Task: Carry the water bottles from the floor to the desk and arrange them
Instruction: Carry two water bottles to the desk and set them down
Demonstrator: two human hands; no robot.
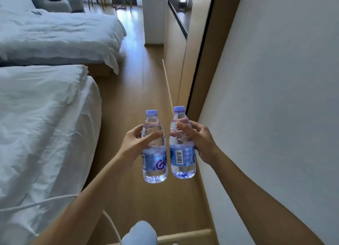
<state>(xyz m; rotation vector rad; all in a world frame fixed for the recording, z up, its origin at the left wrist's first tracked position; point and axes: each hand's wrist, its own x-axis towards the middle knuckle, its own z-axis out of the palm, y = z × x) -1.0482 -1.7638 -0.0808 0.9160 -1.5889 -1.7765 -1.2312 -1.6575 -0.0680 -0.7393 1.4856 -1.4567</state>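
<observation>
- The near bed (42,127) lies left of both bottles; no desk is identifiable.
- The left bottle (154,149) and right bottle (182,145) stand upright in the air, caps up, nearly touching.
- The left hand (136,144) and right hand (200,140) each curl fingers around a bottle's upper body.
- Risk: the bottles may knock together and slip.

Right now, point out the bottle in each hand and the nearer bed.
left bottle (155,161): head view, on its blue label.
right bottle (182,157): head view, on the label by the barcode.
nearer bed (42,120): head view, on the white duvet.
</observation>
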